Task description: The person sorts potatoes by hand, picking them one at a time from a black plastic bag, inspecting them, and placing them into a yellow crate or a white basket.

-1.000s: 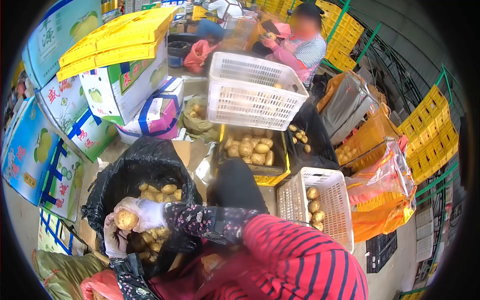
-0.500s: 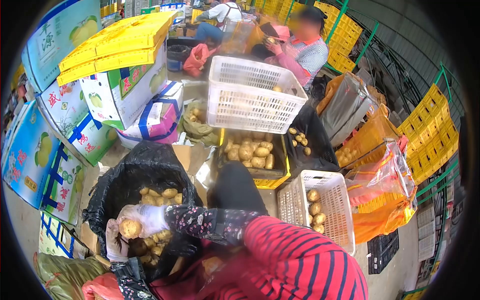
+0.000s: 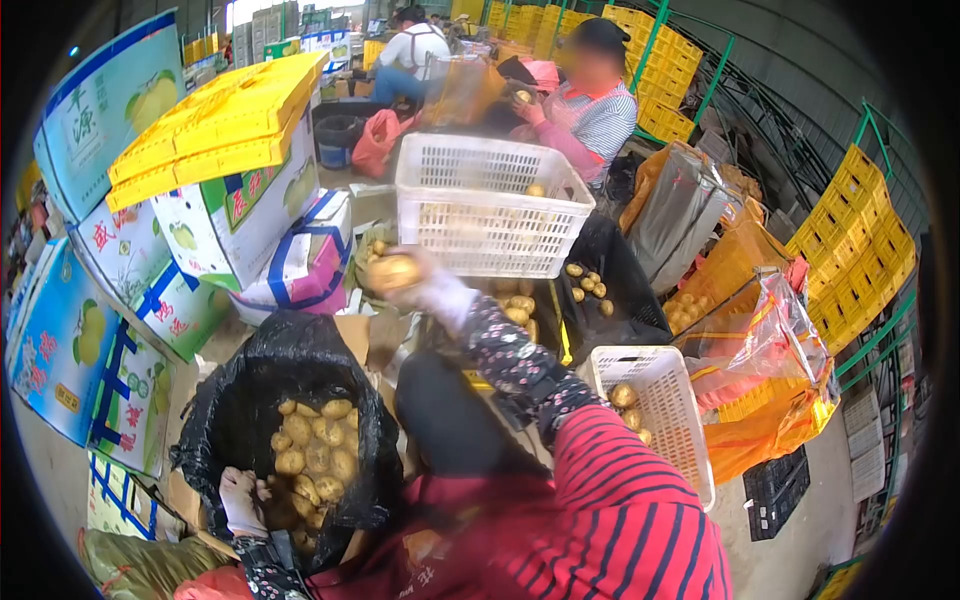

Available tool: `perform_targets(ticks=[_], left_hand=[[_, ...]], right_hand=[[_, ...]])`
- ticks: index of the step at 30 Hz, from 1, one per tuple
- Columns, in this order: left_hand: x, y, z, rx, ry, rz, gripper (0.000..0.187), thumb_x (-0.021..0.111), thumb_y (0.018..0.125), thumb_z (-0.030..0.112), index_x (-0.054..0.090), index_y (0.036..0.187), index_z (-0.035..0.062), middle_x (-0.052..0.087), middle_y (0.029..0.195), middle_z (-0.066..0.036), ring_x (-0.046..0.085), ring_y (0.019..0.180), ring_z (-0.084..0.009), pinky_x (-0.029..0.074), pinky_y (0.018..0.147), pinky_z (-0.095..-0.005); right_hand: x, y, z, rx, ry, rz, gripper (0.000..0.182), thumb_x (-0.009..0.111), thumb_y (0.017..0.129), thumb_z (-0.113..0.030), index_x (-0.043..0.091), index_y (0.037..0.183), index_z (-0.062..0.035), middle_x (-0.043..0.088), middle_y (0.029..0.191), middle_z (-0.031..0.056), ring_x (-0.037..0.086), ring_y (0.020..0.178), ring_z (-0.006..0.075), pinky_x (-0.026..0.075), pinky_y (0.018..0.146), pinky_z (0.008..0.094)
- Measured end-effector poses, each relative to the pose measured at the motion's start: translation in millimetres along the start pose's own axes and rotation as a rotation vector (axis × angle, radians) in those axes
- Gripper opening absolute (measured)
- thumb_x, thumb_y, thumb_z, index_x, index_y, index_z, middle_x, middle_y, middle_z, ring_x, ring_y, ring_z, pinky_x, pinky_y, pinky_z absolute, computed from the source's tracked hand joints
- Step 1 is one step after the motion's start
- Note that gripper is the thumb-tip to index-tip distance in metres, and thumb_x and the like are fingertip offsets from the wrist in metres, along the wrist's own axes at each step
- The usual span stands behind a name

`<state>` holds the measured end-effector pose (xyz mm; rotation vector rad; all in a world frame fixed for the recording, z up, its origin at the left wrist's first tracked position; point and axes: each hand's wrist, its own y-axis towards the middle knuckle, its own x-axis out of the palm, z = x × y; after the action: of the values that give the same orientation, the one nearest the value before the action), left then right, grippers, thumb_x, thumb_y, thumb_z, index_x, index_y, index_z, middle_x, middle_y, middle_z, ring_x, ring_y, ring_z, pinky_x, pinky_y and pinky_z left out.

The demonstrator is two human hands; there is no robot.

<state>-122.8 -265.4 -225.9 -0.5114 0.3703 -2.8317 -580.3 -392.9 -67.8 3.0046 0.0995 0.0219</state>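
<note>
My right hand point(image 3: 440, 292), in a pale glove, grips a potato point(image 3: 393, 272) in front of the tall white basket point(image 3: 490, 235), near its lower left corner. At the rim of the black bag point(image 3: 285, 352), my left hand point(image 3: 243, 500) hangs with bent fingers and no potato showing in it. Several potatoes point(image 3: 318, 455) fill the inside of that bag. Behind my right arm, a yellow-edged crate point(image 3: 565, 345) with potatoes is partly hidden. One potato point(image 3: 536, 190) shows inside the tall white basket.
A lower white basket point(image 3: 665, 400) with potatoes stands at the right. Beyond the baskets, a person point(image 3: 590, 110) holds a potato. Stacked cartons point(image 3: 230, 225) line the left. Dark plastic with small potatoes lies right of the tall basket; orange bags point(image 3: 780, 430) stand further right.
My right hand has moved up and away from the black bag with a potato. My left hand has dropped lower at the bag's rim. The view has shifted slightly.
</note>
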Motion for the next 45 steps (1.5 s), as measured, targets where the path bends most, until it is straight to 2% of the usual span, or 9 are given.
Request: perform_targets(ticks=[4,8,15,22,25,26,33,40,45], left_hand=[[20.2,-13.8,-18.3,-0.123,0.021,-0.085,0.021,0.058,0.088,-0.003,0.051,0.104,0.0091,0.059,0.085,-0.005,0.058,0.066,-0.0143,0.048,0.047,-0.0259],[26.4,-24.0,-55.0,-0.248,0.181,-0.128,0.034,0.061,0.092,0.006,0.049,0.124,0.0071,0.060,0.093,-0.004,0.059,0.072,-0.0143,0.049,0.052,-0.0260],[11.5,-23.6,-120.9,-0.136,0.400,-0.118,0.025,0.060,0.094,0.014,0.056,0.116,0.0029,0.064,0.097,-0.009,0.063,0.076,-0.0180,0.053,0.065,-0.0283],[0.0,-36.1,-141.2,0.227,2.253,-0.477,0.058,0.049,0.090,0.027,0.039,0.144,0.0102,0.036,0.150,-0.010,0.026,0.141,-0.0257,0.019,0.116,-0.0500],[-19.4,-25.6,-172.0,0.301,2.401,-0.442,0.054,0.050,0.089,0.018,0.042,0.141,0.0098,0.044,0.143,-0.013,0.039,0.134,-0.0275,0.030,0.113,-0.0395],[6.8,-42.5,-154.5,-0.064,2.007,-0.373,0.054,0.052,0.087,0.012,0.043,0.140,0.0097,0.049,0.136,-0.015,0.047,0.126,-0.0291,0.038,0.107,-0.0334],[127.7,-69.6,-90.4,-0.388,0.866,0.340,0.036,0.062,0.088,0.014,0.060,0.122,0.0050,0.062,0.116,-0.018,0.057,0.110,-0.0241,0.044,0.095,-0.0320],[133.2,-73.9,-96.9,0.013,0.930,0.398,0.009,0.065,0.086,0.010,0.063,0.090,0.0013,0.051,0.072,-0.006,0.046,0.070,-0.0225,0.041,0.068,-0.0364],[132.5,-69.6,-100.0,-0.020,0.912,0.446,0.012,0.065,0.086,0.009,0.056,0.080,0.0043,0.050,0.073,-0.005,0.046,0.070,-0.0201,0.041,0.068,-0.0337]], right_hand=[[-124.2,20.0,110.4,0.233,-0.253,0.369,0.059,0.077,0.075,-0.009,0.048,0.125,-0.0019,0.058,0.118,0.0156,0.058,0.109,0.0251,0.050,0.093,0.0369],[-178.1,-2.8,196.7,0.145,0.188,0.597,0.067,0.072,0.079,-0.017,0.040,0.136,0.0011,0.056,0.122,0.0188,0.058,0.109,0.0303,0.051,0.091,0.0366],[-185.3,2.8,105.0,0.055,-0.685,0.637,0.071,0.071,0.079,-0.032,0.042,0.136,-0.0017,0.044,0.138,0.0257,0.042,0.130,0.0390,0.034,0.109,0.0411],[-235.8,75.9,43.8,-0.381,-1.119,0.666,0.062,0.068,0.081,-0.030,0.045,0.135,-0.0096,0.044,0.138,0.0202,0.038,0.131,0.0360,0.029,0.111,0.0476],[-260.6,100.9,31.5,-0.266,-1.324,0.623,0.060,0.069,0.081,-0.032,0.049,0.132,-0.0091,0.047,0.135,0.0192,0.041,0.128,0.0353,0.031,0.109,0.0479],[-268.7,107.9,34.3,-0.203,-1.360,0.600,0.059,0.068,0.081,-0.034,0.050,0.131,-0.0089,0.048,0.134,0.0191,0.042,0.127,0.0349,0.032,0.109,0.0472],[-282.2,114.7,71.1,-0.041,-1.389,0.616,0.052,0.068,0.074,-0.035,0.059,0.121,-0.0150,0.059,0.115,0.0151,0.048,0.119,0.0339,0.025,0.112,0.0459],[-285.3,115.9,83.8,-0.207,-1.471,0.672,0.048,0.069,0.074,-0.038,0.062,0.115,-0.0132,0.061,0.103,0.0161,0.053,0.110,0.0325,0.025,0.112,0.0454],[-290.7,122.8,97.8,-0.242,-1.524,0.702,0.046,0.068,0.075,-0.034,0.062,0.115,-0.0113,0.060,0.109,0.0129,0.052,0.112,0.0299,0.023,0.113,0.0477]])
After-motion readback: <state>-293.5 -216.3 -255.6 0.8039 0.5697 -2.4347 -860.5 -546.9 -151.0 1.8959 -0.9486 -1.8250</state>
